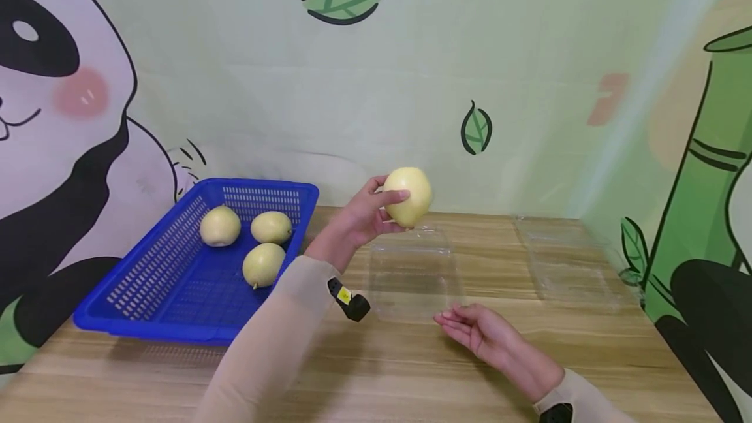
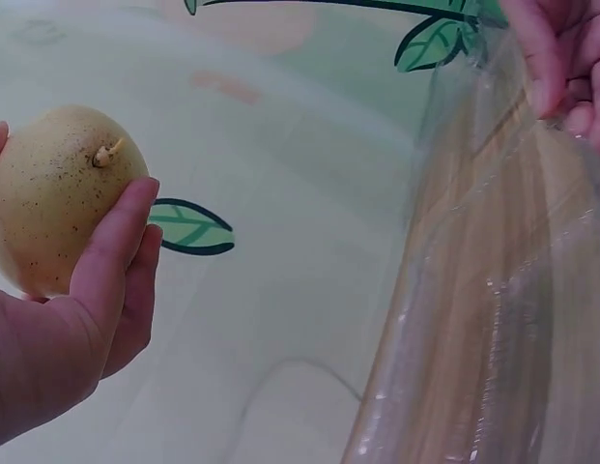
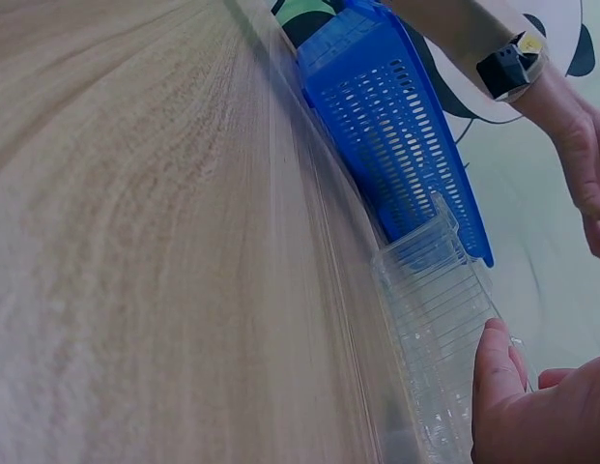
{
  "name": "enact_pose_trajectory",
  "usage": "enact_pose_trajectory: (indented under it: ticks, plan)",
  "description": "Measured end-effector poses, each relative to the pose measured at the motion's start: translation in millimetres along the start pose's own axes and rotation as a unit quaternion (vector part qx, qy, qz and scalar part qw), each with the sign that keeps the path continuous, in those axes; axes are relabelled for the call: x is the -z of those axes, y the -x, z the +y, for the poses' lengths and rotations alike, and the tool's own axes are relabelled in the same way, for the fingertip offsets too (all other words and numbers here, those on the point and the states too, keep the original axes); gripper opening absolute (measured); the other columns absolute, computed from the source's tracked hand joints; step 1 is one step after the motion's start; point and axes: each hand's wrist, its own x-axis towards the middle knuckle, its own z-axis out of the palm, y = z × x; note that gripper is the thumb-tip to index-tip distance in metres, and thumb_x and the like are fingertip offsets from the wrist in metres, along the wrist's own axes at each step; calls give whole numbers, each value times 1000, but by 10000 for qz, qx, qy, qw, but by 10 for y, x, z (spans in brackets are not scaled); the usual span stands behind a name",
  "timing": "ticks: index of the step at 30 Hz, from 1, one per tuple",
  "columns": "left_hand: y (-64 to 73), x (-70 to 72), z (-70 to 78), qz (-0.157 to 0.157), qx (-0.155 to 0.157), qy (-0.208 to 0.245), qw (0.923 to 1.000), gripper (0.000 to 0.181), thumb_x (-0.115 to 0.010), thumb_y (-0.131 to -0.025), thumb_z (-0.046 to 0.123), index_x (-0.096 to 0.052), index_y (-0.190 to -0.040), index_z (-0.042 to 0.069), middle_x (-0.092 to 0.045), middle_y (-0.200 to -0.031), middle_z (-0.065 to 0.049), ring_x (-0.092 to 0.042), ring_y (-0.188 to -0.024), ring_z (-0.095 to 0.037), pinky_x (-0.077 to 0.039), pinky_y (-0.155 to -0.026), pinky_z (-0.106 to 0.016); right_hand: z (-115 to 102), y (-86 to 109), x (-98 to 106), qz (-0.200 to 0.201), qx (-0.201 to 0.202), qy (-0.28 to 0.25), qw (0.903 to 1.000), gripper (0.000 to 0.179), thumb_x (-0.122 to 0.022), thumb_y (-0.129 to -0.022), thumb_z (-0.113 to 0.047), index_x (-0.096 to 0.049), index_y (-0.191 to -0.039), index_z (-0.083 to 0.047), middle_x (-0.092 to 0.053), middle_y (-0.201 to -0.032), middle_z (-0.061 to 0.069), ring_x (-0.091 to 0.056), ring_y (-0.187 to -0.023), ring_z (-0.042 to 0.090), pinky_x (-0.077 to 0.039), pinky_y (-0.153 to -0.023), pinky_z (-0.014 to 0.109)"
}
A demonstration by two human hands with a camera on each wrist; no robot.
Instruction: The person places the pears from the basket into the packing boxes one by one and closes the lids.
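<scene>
My left hand (image 1: pixel 365 213) grips a round, pale yellow pear (image 1: pixel 409 196), holding it up above the table, thumb across its near side. The pear's stem and brown specks show in the left wrist view. Beneath and in front of it stands a clear plastic box (image 1: pixel 411 282) on the table. At the box's near right corner, my right hand (image 1: pixel 484 335) pinches the rim between thumb and fingers. The right wrist view shows that thumb (image 3: pixel 493 362) against the clear wall. Three more pears, one of them at the front (image 1: pixel 264 265), lie in the blue basket (image 1: pixel 176 328) on the left.
Another clear plastic container (image 1: pixel 570 263) lies at the back right of the wooden table (image 1: pixel 364 377). Behind the table hangs a pale green backdrop (image 1: pixel 235 83) printed with a panda, leaves and bamboo. The basket's raised rim stands left of the box.
</scene>
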Motion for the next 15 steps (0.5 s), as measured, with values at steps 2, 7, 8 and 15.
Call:
enact_pose_trajectory:
  ticks: [2,7,8,15]
  plan:
    - [-1,-28,-66,23,60,-19,10000,55,-61,-96,7,-36,-145,13,-44,-142,-17,-63,-93,-26,-61,-60,-28,0,0,-2,-15,4,-8,10000,37,-34,-109,-4,-68,-96,-7,-77,-92,4,-75,-92,9,-60,-87,19]
    - [-2,-83,-217,40,195,-131,9997,58,-64,-95,8,-36,-146,13,-42,-142,-15,-60,-103,-31,-60,-61,-28,5,1,-6,-8,7,20,10000,37,-35,-109,-5,-69,-95,-7,-77,-92,3,-75,-92,9,-60,-88,19]
    - [-2,-89,-246,50,211,-139,9997,59,-64,-95,8,-36,-146,13,-41,-142,-14,-59,-104,-31,-60,-61,-28,6,1,-6,-1,6,27,10000,37,-35,-109,-5,-69,-95,-7,-77,-92,3,-75,-92,9,-60,-88,19]
    - [34,-138,-421,230,357,-292,9987,65,-70,-93,9,-35,-148,11,-41,-148,-16,-61,-112,-36,-62,-62,-29,11,-4,6,70,6,19,10000,36,-35,-109,-5,-67,-94,-8,-77,-92,3,-75,-92,9,-60,-88,20]
